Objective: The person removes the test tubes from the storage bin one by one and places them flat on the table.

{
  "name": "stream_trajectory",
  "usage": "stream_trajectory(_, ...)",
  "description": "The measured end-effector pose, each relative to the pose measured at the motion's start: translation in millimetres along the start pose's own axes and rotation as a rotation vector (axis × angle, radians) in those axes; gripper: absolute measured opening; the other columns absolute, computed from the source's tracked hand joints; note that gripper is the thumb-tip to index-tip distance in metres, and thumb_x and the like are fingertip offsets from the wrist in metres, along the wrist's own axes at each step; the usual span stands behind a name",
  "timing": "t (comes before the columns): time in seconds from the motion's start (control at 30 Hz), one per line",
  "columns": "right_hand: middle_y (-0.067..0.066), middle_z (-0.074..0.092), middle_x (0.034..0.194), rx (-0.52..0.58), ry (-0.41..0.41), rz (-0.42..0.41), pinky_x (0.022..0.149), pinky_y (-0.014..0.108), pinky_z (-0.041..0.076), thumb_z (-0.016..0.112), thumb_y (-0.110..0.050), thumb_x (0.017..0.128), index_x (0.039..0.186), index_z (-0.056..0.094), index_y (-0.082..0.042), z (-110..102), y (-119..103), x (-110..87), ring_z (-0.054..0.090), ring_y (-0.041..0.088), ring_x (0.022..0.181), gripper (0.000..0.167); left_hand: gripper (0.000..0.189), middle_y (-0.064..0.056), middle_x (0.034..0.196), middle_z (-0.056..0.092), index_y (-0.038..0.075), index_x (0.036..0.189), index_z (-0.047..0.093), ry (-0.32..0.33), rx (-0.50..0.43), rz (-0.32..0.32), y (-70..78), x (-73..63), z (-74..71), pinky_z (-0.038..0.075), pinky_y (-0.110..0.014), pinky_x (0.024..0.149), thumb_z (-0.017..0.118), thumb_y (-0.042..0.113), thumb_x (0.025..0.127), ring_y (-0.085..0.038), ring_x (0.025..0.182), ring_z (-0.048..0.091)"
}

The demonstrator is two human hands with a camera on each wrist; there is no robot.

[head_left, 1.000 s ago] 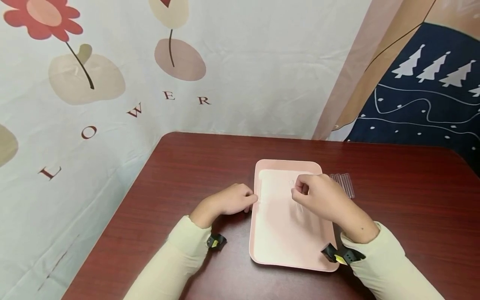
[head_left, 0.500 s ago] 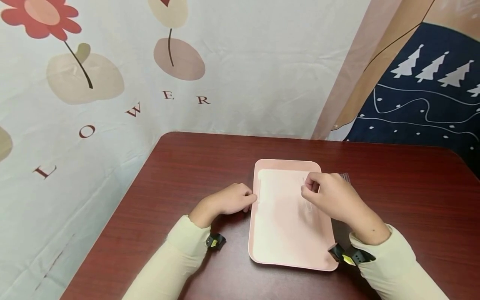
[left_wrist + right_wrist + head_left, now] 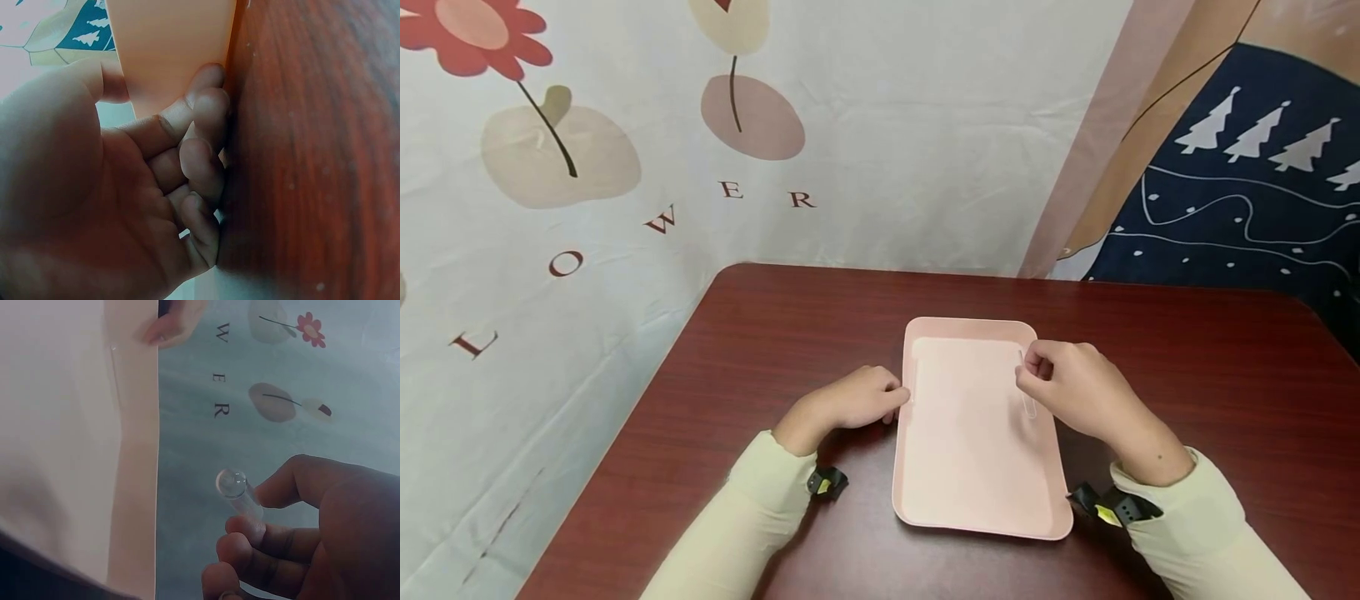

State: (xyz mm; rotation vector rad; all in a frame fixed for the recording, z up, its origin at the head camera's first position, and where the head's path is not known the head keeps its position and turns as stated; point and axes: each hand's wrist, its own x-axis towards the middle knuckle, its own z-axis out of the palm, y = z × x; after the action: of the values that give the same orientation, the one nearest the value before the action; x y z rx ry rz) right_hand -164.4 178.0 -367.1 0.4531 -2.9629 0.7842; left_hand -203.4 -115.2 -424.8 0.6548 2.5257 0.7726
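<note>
My right hand (image 3: 1078, 387) pinches a clear test tube (image 3: 240, 494) between thumb and fingertips, its rounded end pointing down. It holds the tube above the right side of a pink tray (image 3: 973, 475), apart from the tray floor. My left hand (image 3: 848, 400) grips the tray's left rim, thumb over the edge and fingers curled against the outer side. Another clear tube (image 3: 116, 378) lies inside the tray along its left wall, hard to make out.
The tray lies on a dark red-brown table (image 3: 805, 321). A white curtain (image 3: 910, 167) with flowers and letters hangs behind, beside a navy cloth (image 3: 1232, 200) with white trees. The clear tubes right of the tray are hidden behind my right hand.
My right hand has moved right with the test tube, from over the tray's middle to its right side, covering the tubes on the table. My left hand keeps its place on the rim.
</note>
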Motion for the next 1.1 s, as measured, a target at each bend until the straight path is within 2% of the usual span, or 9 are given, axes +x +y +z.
stream_trajectory(0.7,-0.002,0.051,0.061,-0.017,0.002,0.055,0.05,0.028,0.034,0.06,-0.02,0.091,0.076,0.063,-0.014,-1,37,-2.3,0.045,0.014,0.058,0.016,0.039,0.002,0.057,0.059,0.012,0.063,0.063,0.001,-0.002,0.006,-0.7,-0.3,0.3,0.044,-0.025,0.061,0.042,0.026,0.093,-0.01,0.054,0.05)
stream_trajectory(1.1,0.001,0.053,0.063,-0.022,-0.028,0.121,0.049,0.03,0.036,0.06,-0.021,0.092,0.082,0.065,-0.011,-4,56,0.4,0.046,0.017,0.059,0.015,0.04,0.002,0.057,0.059,0.011,0.063,0.063,0.0,-0.011,-0.001,1.7,-1.1,-0.8,0.043,-0.024,0.061,0.042,0.026,0.093,-0.009,0.054,0.05)
